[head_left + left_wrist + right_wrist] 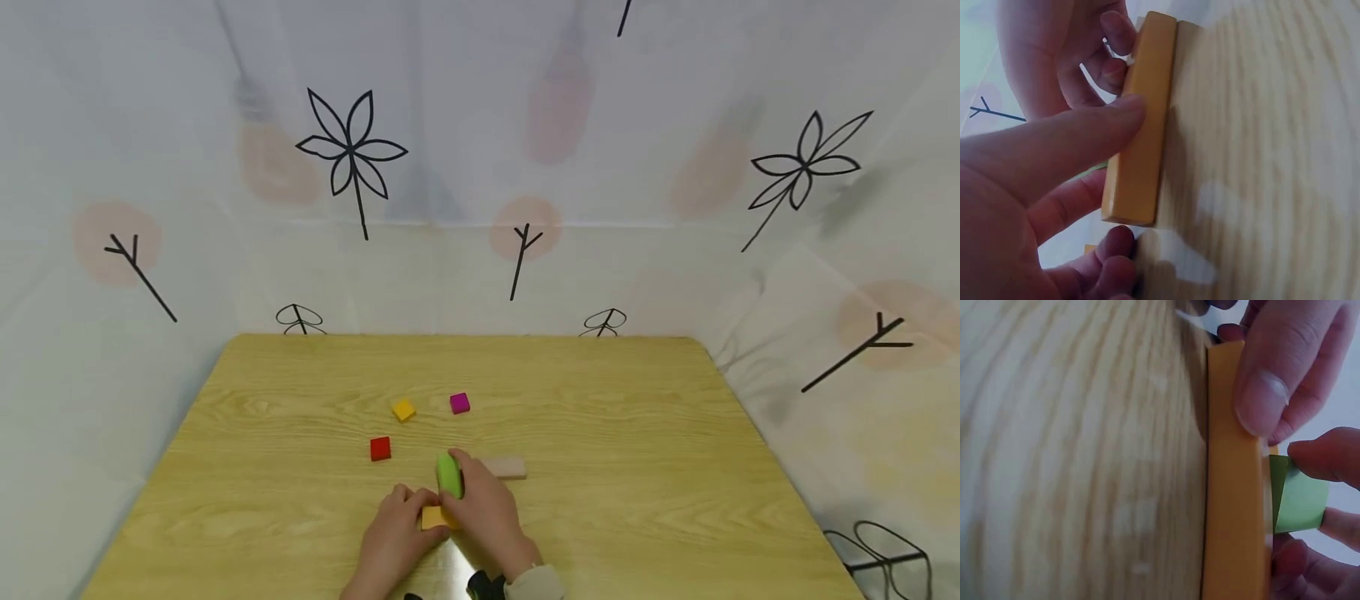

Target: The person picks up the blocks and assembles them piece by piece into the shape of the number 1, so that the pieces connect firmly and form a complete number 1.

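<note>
My left hand [397, 531] pinches a long orange block [1138, 169] near its left end, with the thumb across its near face. The block lies on the wooden table. Right behind it, my right hand [487, 506] grips a light green block [448, 475] between thumb and fingers. In the right wrist view, the green block [1304, 497] shows just past the orange block [1235, 519]; whether they touch I cannot tell. Part of the orange block is hidden under the right hand in the head view.
A pale wooden block [508, 467] lies beside the right hand, partly covered by it. Farther back on the table [637, 433] are a red block [380, 448], a yellow block [403, 409] and a purple block [460, 403]. A patterned white cloth [450, 275] hangs behind.
</note>
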`<state>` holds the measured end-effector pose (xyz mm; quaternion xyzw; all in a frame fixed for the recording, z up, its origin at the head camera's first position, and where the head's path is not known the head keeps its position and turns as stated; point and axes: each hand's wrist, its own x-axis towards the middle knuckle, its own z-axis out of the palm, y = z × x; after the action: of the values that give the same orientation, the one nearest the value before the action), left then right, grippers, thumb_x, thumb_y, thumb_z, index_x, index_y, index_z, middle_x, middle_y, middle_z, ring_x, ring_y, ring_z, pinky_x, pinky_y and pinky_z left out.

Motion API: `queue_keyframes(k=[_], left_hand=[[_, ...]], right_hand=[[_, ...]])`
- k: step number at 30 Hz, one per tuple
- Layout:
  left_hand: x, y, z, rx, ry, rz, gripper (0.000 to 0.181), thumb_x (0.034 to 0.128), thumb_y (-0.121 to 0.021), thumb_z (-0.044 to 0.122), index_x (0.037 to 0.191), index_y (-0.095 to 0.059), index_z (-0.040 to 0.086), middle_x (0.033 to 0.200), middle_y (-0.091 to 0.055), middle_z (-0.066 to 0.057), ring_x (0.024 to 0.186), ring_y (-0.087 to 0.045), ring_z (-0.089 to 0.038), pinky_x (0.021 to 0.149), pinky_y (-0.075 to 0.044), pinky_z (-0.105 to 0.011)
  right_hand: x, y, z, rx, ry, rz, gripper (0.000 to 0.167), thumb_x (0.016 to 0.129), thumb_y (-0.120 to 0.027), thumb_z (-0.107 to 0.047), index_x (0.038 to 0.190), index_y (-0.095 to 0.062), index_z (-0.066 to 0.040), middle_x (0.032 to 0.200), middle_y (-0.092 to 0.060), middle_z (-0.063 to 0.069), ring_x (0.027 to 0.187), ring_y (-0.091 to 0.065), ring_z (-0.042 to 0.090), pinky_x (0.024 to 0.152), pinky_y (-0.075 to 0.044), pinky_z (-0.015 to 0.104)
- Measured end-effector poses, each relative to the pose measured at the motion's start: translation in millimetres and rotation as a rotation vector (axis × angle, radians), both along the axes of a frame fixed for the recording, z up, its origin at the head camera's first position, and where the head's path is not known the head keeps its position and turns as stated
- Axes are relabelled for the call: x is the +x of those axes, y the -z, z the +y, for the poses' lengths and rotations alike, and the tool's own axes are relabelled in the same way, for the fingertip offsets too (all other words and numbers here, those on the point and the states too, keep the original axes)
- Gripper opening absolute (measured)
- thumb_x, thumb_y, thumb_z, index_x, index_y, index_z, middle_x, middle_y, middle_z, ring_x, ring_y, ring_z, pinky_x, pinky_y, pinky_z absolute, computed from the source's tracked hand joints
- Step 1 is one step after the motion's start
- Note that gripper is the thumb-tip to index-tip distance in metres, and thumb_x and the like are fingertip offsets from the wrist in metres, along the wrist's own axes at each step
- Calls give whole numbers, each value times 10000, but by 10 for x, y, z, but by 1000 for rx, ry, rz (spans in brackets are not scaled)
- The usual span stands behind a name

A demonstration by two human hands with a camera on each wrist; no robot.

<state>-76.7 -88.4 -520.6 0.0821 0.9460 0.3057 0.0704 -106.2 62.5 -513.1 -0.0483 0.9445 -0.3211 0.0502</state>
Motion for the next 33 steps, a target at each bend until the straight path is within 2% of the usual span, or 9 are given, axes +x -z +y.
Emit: queue_keyframes(k=[3,7,11,17,22,25,29,33], left_hand=[[15,21,0,-3,-1,17,388,695,-687,487,991,-626,244,786,-355,59,672,-342,-101,515,-287,-232],[19,38,-15,-12,3,26,388,697,-682,489,989,-626,240,787,-359,55,672,-342,-107,521,-283,-240],[13,38,-3,-16,9,4,408,699,-669,511,1002,-624,240,796,-367,52,685,-349,-114,528,-288,-247],[3,18,19,-23,1,-7,409,705,-660,520,1000,-620,239,802,-367,51,697,-350,-117,533,-292,-248],[2,19,-1,-11,7,-25,398,710,-658,517,994,-612,242,734,-394,68,678,-356,-114,525,-287,-251],[7,20,-26,0,1,-36,384,710,-662,507,985,-602,245,645,-408,85,642,-362,-108,514,-279,-255],[28,18,-41,18,6,-58,397,707,-657,521,974,-591,236,604,-410,88,607,-366,-103,507,-278,-258],[45,14,-36,35,6,-72,411,711,-645,535,976,-587,227,603,-412,85,602,-369,-101,508,-283,-257]], right_hand=[[18,25,-25,38,8,-7,581,767,-654,-360,1289,-450,-206,993,-547,-20,672,-450,99,529,-356,297],[36,33,-48,92,-15,38,570,761,-653,-361,1276,-455,-219,963,-516,-6,619,-434,101,480,-337,281],[34,45,-46,120,-3,61,557,753,-652,-354,1257,-477,-195,967,-474,12,621,-440,109,473,-344,281],[14,62,-34,138,17,30,585,769,-632,-401,1265,-487,-127,1014,-419,25,667,-454,116,523,-381,284],[44,37,-8,117,-12,14,610,782,-627,-405,1278,-479,-82,1034,-417,31,700,-475,115,563,-408,289],[63,17,13,85,-51,10,636,780,-638,-395,1296,-458,-69,1056,-428,38,773,-510,128,623,-440,312],[74,20,53,48,-98,-6,657,773,-658,-383,1313,-437,-81,1057,-438,29,826,-515,132,676,-447,327],[74,28,94,9,-122,-14,652,775,-659,-394,1315,-436,-104,1004,-452,-1,789,-480,111,656,-422,303]])
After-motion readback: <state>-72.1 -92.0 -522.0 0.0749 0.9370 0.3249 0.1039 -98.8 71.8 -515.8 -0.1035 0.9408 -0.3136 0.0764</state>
